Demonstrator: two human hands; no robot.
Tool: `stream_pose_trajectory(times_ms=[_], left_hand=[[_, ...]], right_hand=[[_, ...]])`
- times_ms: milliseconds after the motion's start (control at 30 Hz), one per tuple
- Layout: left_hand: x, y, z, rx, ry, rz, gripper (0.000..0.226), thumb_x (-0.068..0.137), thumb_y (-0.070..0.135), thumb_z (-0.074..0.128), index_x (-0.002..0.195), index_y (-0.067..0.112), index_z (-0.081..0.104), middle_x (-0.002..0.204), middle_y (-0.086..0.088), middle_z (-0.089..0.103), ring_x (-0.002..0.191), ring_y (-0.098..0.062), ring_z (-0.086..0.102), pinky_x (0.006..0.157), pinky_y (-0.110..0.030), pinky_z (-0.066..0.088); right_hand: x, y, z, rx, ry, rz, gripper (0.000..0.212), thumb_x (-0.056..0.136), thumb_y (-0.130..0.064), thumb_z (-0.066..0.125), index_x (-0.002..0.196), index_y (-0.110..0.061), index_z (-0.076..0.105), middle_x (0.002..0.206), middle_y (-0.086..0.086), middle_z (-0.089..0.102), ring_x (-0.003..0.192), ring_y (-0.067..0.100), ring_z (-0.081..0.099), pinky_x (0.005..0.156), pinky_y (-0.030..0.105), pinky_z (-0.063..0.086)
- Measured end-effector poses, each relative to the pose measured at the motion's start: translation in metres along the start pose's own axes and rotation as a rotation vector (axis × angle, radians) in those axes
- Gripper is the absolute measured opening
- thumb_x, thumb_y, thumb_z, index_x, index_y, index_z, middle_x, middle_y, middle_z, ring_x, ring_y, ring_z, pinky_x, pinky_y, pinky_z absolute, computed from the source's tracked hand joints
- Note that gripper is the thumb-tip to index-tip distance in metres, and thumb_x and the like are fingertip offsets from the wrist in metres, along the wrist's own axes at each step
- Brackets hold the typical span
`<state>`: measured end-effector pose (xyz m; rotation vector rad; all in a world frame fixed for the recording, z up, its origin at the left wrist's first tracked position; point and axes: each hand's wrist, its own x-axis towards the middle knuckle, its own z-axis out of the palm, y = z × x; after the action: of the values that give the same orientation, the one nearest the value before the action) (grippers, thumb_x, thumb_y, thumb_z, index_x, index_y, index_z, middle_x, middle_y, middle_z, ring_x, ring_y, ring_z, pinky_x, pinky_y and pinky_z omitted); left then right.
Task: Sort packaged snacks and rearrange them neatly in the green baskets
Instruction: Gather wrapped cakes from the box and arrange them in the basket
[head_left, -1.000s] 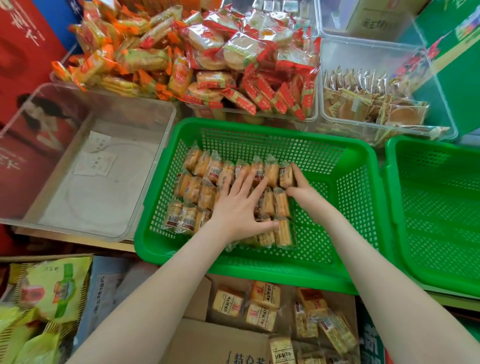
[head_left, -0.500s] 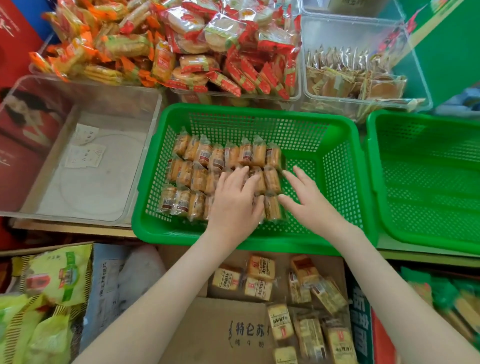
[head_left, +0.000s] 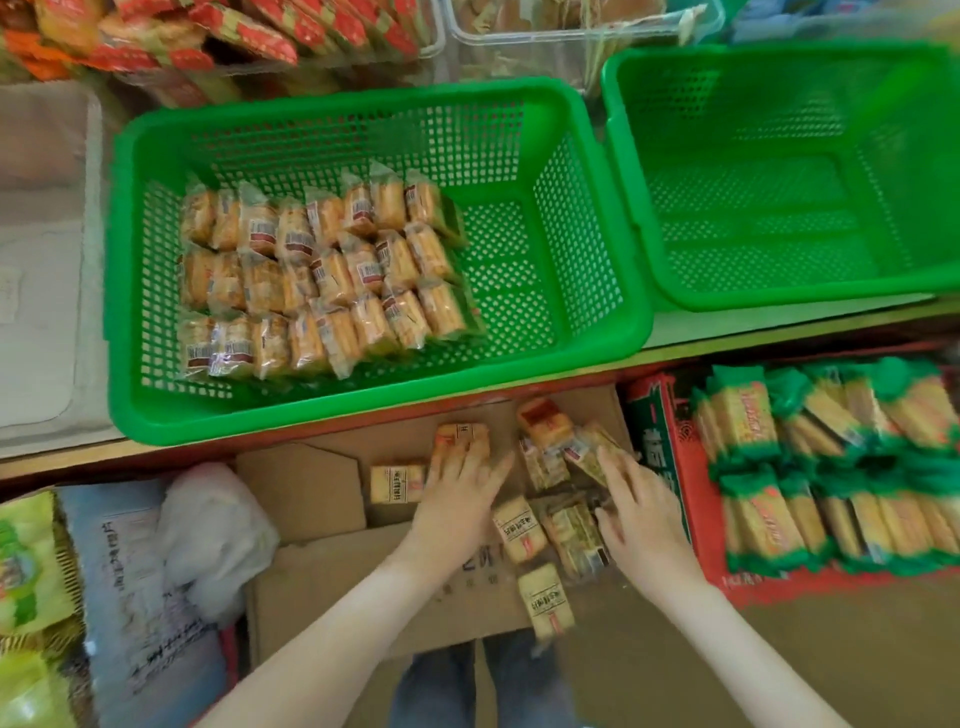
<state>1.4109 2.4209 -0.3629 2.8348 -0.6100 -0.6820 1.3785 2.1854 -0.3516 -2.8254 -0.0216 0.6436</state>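
Both hands have gone from the green basket (head_left: 363, 415) down into the cardboard box (head_left: 306, 499). Left hand (head_left: 457, 499) lies flat on one loose packet (head_left: 462, 434); right hand (head_left: 639, 514), fingers spread, touches others. Beyond them, three rows of snack packets (head_left: 322, 275) fill this basket; second green basket (head_left: 779, 208) stands beside.

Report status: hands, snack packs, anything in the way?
Left hand flat on loose packs in cardboard box; right hand among them, grip unclear. Three rows of packs in green basket. Path to basket unobstructed.
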Motion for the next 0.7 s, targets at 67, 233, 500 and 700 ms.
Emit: stream_pose_trajectory(times_ms=[67,233,500,700], left_hand=[[0.007,-0.008,0.006,0.084,-0.148,-0.029,0.09,0.09,0.004,0.052,0.154,0.03,-0.007,0.16,-0.018,-0.003,0.147,-0.039,-0.004,0.117,-0.052,-0.005],[0.014,-0.016,0.022,0.202,-0.114,0.018,0.087,0.094,0.007,0.049,0.153,0.029,-0.011,0.158,-0.023,0.003,0.146,-0.04,0.002,0.118,-0.054,0.0],[0.028,-0.036,0.034,0.168,-0.032,-0.021,0.072,0.104,0.028,0.028,0.141,0.03,-0.035,0.157,-0.026,-0.011,0.144,-0.043,-0.016,0.113,-0.055,-0.016],[0.029,-0.035,0.028,0.18,-0.061,-0.013,0.081,0.092,0.002,0.044,0.154,0.027,-0.002,0.151,-0.023,0.02,0.143,-0.041,0.014,0.118,-0.051,0.003]], right_hand=[[0.009,0.002,0.01,-0.074,0.009,-0.04,0.073,0.096,-0.023,0.053,0.154,-0.026,0.009,0.15,0.017,0.035,0.138,0.036,0.031,0.11,0.048,0.029],[0.041,0.002,0.021,-0.201,0.102,-0.121,0.072,0.088,-0.021,0.063,0.151,-0.022,0.027,0.14,0.021,0.047,0.128,0.039,0.043,0.102,0.052,0.038],[0.049,0.007,0.024,-0.225,0.158,-0.174,0.094,0.074,0.002,0.069,0.151,-0.024,0.024,0.131,0.021,0.052,0.112,0.038,0.052,0.09,0.048,0.043],[0.037,0.009,0.017,-0.237,0.22,-0.248,0.094,0.068,0.002,0.076,0.149,-0.023,0.033,0.134,0.022,0.049,0.117,0.039,0.044,0.094,0.052,0.043]])
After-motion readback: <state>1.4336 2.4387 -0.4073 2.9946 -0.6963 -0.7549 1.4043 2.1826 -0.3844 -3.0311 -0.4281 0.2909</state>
